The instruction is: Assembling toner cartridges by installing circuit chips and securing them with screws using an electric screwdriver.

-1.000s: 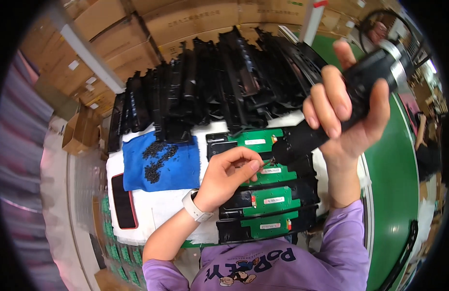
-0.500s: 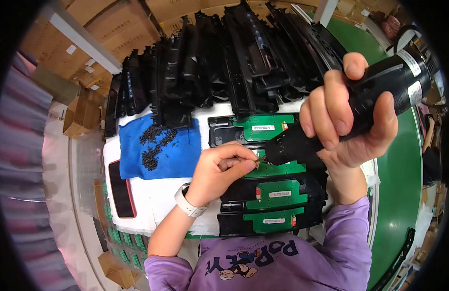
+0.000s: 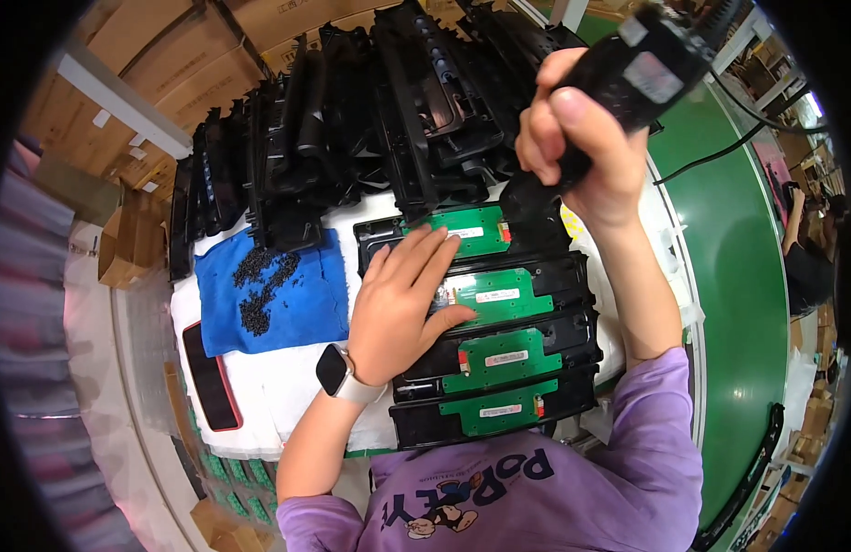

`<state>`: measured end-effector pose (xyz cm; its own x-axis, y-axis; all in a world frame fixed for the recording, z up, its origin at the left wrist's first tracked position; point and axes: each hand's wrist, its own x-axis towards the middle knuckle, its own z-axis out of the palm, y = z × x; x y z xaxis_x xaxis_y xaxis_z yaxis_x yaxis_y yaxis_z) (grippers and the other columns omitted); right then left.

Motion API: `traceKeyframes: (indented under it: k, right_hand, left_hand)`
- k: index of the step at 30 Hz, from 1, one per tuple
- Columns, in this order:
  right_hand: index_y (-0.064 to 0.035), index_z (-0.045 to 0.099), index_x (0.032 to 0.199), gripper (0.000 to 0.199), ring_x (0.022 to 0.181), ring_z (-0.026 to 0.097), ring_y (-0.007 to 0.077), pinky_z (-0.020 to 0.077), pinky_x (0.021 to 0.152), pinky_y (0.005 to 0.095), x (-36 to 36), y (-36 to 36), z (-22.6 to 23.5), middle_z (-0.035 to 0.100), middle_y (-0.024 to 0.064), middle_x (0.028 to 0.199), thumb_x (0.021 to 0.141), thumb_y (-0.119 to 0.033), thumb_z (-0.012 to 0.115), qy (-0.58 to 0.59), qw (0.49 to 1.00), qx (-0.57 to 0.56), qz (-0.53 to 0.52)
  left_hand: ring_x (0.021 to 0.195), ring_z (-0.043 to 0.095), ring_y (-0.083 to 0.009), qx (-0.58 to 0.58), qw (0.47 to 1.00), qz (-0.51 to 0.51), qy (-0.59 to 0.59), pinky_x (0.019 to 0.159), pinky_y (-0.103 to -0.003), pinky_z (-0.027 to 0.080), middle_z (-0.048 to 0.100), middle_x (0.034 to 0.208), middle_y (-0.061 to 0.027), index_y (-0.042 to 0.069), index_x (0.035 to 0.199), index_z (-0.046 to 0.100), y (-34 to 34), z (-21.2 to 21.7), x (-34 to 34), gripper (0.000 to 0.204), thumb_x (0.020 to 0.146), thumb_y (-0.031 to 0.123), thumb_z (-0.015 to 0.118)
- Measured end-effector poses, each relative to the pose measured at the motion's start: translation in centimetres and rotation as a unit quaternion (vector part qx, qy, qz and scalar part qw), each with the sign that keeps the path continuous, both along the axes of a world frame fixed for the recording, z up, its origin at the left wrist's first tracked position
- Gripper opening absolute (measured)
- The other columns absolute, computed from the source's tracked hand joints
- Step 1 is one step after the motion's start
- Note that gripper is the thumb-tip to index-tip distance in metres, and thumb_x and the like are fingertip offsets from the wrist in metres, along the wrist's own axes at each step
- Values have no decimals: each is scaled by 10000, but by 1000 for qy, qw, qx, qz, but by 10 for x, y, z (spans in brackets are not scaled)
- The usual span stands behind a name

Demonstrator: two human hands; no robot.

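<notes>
My right hand is wrapped round a black corded electric screwdriver. Its dark nose points down and left, near the right end of the farthest black plastic panel; the tip itself is hard to make out. My left hand lies spread over the left part of the panels, its fingers reaching the farthest green circuit board and its thumb on the second green board. Several such panels lie in a column, each with a green board. Small black screws sit heaped on a blue cloth to the left.
Long black plastic housings stand crowded along the back. A red-edged phone lies on the white table covering at left. The screwdriver's cable crosses a green surface at right. Cardboard boxes are at far left.
My left hand has opened from a pinch near the screwdriver's tip and now lies flat on the boards. The screwdriver has moved away toward the far panel. The whole view has shifted slightly.
</notes>
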<state>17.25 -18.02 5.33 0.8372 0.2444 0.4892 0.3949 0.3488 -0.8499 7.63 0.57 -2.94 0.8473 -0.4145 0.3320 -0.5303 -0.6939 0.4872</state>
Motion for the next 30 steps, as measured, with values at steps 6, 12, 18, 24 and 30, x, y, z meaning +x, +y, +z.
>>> traceKeyframes:
  k: [6,12,18,24,30]
  right_hand:
    - [17,459,936,268,382,409,128,346,393,251,11,9,-19,442,52,524,774,-149,592,-22,999,-31,-5]
    - [2,459,928,273,391,424,123,348,399,245,17,11,-31,472,60,534,769,-160,611,-42,997,-57,-3]
    - [4,488,845,187,379,434,116,335,385,227,19,18,-31,481,53,522,770,-114,612,-16,998,-48,-23]
    - [-6,511,702,156,380,441,87,326,382,210,27,26,-33,490,25,501,759,-91,629,-20,996,-85,-34]
    - [-11,512,692,158,389,449,80,328,384,202,26,34,-37,494,16,515,756,-77,641,-63,993,-89,-37]
  left_hand:
    - [1208,399,-312,94,995,-5,29,978,-447,293,472,1273,-127,34,1224,493,-2,-7,0,545,763,295,618]
    - [1213,392,-300,84,996,-8,33,992,-427,266,466,1280,-119,41,1227,495,-1,-12,2,519,790,306,589]
    - [1218,389,-295,84,996,-2,33,1000,-432,256,463,1286,-111,47,1229,494,0,-12,1,513,801,316,579]
    - [1222,386,-292,86,996,5,34,1006,-437,248,463,1288,-107,51,1223,500,-3,-14,1,492,803,295,582]
    - [1205,399,-283,83,996,12,30,991,-451,268,474,1269,-109,43,1202,509,0,-15,2,483,792,281,601]
